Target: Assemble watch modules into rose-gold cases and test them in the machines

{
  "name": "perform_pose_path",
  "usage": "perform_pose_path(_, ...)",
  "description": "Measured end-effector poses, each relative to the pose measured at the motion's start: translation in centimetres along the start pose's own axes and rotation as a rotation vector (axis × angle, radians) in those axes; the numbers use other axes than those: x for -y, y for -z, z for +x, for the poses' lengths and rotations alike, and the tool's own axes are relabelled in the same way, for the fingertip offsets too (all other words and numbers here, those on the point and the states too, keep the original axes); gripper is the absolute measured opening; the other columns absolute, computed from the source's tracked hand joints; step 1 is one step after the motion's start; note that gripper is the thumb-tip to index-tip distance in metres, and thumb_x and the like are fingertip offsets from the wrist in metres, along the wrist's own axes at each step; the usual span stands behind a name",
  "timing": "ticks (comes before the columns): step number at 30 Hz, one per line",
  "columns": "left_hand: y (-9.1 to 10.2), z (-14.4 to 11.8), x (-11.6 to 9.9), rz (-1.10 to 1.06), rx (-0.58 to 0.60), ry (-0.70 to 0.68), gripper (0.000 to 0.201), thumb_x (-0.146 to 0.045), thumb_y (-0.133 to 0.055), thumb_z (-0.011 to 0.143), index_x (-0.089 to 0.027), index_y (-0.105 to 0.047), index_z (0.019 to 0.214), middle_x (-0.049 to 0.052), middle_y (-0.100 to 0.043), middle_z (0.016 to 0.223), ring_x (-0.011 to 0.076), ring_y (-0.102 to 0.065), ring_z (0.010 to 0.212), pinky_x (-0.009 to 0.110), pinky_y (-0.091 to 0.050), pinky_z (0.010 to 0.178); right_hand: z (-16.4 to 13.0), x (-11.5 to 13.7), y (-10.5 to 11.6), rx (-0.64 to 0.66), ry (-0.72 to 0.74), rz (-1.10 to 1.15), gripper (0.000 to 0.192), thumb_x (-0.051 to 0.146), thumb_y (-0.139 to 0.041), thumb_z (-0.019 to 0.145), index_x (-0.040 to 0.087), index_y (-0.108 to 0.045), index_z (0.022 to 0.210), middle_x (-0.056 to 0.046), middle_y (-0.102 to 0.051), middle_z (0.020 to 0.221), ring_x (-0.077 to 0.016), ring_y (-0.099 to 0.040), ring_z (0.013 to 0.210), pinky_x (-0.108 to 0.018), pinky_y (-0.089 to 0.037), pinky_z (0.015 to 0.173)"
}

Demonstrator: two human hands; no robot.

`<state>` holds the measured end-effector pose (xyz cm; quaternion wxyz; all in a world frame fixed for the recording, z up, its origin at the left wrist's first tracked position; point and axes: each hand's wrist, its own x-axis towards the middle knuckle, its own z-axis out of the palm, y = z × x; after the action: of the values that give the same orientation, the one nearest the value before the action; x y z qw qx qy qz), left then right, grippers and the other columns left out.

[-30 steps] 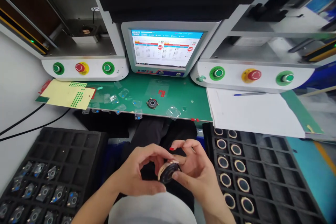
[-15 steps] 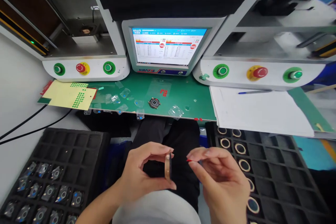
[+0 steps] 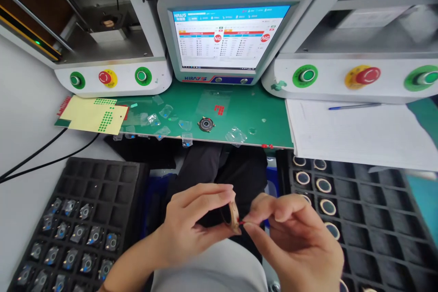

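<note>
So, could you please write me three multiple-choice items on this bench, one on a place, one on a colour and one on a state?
1. Where does the lone round part lie?
A. on the green mat
B. in the left tray
C. on the paper

2. What colour are the dots on the yellow sheet?
A. red
B. green
C. blue

3. How is the ring held?
A. flat on a palm
B. on edge, pinched by the left hand, with the right hand at its rim
C. lying in the right tray

Answers: 1 A, it sits on the mat before the screen. 2 B, the rows of dots are green. 3 B, left thumb and fingers clamp it upright.
</note>
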<state>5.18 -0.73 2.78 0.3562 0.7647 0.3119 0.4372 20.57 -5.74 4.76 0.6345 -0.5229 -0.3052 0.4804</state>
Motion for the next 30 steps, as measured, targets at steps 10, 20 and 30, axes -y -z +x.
perform_pose_path(10,0.0,0.4,-0.1,0.064,0.007,-0.026,0.039,-0.022,-0.077,0.087,-0.015,-0.064,0.122,0.013,-0.074,0.112,0.0214,-0.075,0.096,0.028,-0.065,0.082,0.1,0.1,0.0,0.008,0.009,-0.035,0.027,0.012,-0.076,0.079,0.025,-0.053,0.081,0.003,-0.063,0.066,-0.0131,-0.059,0.062,-0.025,-0.052,0.06)
perform_pose_path(20,-0.4,0.8,-0.2,0.088,-0.031,-0.032,0.032,-0.019,-0.075,0.088,-0.014,-0.066,0.118,0.011,-0.074,0.109,0.02,-0.074,0.096,0.026,-0.064,0.083,0.7,-0.2,0.2,0.042,0.058,-0.126,0.028,0.006,-0.071,0.078,0.025,-0.052,0.085,0.005,-0.063,0.066,-0.011,-0.057,0.065,-0.021,-0.051,0.065)
perform_pose_path(30,0.0,1.2,0.2,0.062,-0.046,-0.11,0.028,-0.021,-0.074,0.089,-0.013,-0.068,0.114,0.013,-0.075,0.103,0.0205,-0.075,0.086,0.027,-0.065,0.076,2.0,-1.4,1.2,0.165,-0.29,0.084,0.035,0.028,-0.087,0.069,0.022,-0.054,0.079,0.005,-0.055,0.064,-0.0117,-0.054,0.062,-0.023,-0.048,0.059)
